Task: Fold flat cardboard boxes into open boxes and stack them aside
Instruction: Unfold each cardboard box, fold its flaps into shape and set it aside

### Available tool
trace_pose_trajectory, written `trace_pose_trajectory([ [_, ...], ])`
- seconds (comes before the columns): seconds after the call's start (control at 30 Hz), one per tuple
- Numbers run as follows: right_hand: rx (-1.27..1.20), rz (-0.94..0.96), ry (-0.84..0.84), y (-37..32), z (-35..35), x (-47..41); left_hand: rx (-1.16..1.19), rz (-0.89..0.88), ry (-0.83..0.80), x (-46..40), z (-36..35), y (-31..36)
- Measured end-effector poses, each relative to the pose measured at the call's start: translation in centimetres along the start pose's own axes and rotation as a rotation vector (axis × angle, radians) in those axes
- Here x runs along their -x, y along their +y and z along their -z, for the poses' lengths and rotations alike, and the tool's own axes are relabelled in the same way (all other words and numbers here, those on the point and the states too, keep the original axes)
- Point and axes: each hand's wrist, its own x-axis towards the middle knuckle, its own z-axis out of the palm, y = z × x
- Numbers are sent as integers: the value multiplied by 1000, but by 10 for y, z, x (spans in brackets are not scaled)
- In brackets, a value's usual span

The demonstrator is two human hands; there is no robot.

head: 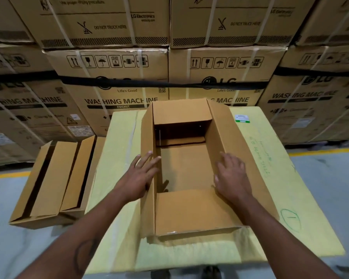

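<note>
While flat hands (138,178) (231,176) press its side flaps, the box (184,168) gapes upward.

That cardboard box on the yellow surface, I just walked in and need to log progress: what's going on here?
A person is forming the cardboard box on a yellow-covered surface. The left hand lies with straight fingers against the left wall, and the right hand presses on the right flap. The box stands open on top. Two more boxes sit on the floor to the left, in front of stacked washing-machine cartons.
</note>
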Motion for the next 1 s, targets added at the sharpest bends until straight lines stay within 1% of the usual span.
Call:
trace_pose_trajectory([
  [0.03, -85, 44, -116, -9, 4, -1, 6, -44, 4, -4, -1, -3],
  [0.07, -217, 51, -292, -21, 7, -3, 12, -65, 3, -8, -3, -4],
  [0.1, -336, 40, -511, -34, 9, -7, 22, -67, 1, -12, -4, -2],
  [0.13, -412, 44, -690, -49, 12, -9, 46, -52, 5, -14, -4, 2],
  [0.17, -429, 63, -794, -62, 14, -12, 80, -31, 17, -15, -6, 6],
  [0.2, -425, 81, -833, -71, 17, -12, 111, -14, 45, -15, -9, 10],
  [0.23, -410, 94, -812, -75, 24, -12, 135, -2, 73, -14, -12, 14],
  [0.27, -399, 92, -736, -76, 37, -11, 154, 3, 100, -13, -13, 15],
  [0.37, -323, 86, -417, -70, 100, 7, 151, 30, 120, -11, -13, 16],
  [0.4, -296, 106, -372, -70, 124, 20, 146, 42, 112, -11, -11, 17],
  [0.47, -269, 177, -395, -72, 155, 54, 147, 51, 104, -12, -9, 20],
  [0.53, -332, 245, -460, -74, 159, 91, 138, 64, 87, -13, -5, 24],
  [0.57, -377, 259, -495, -73, 153, 107, 134, 75, 79, -13, -2, 27],
  [0.63, -471, 286, -631, -67, 131, 134, 130, 109, 67, -15, 1, 31],
  [0.67, -560, 290, -712, -63, 113, 145, 120, 127, 60, -16, 4, 33],
  [0.7, -661, 303, -733, -61, 95, 157, 101, 142, 50, -17, 5, 36],
  [0.73, -697, 331, -720, -62, 78, 165, 74, 155, 43, -18, 7, 38],
  [0.8, -685, 339, -606, -63, 47, 178, 17, 176, 44, -18, 10, 42],
  [0.83, -690, 302, -551, -66, 40, 181, -6, 182, 43, -18, 12, 44],
  [0.93, -706, 108, -429, -85, 44, 176, -7, 185, 38, -15, 16, 49],
  [1.0, -615, 39, -375, -97, 48, 163, 44, 171, 55, -14, 18, 60],
])
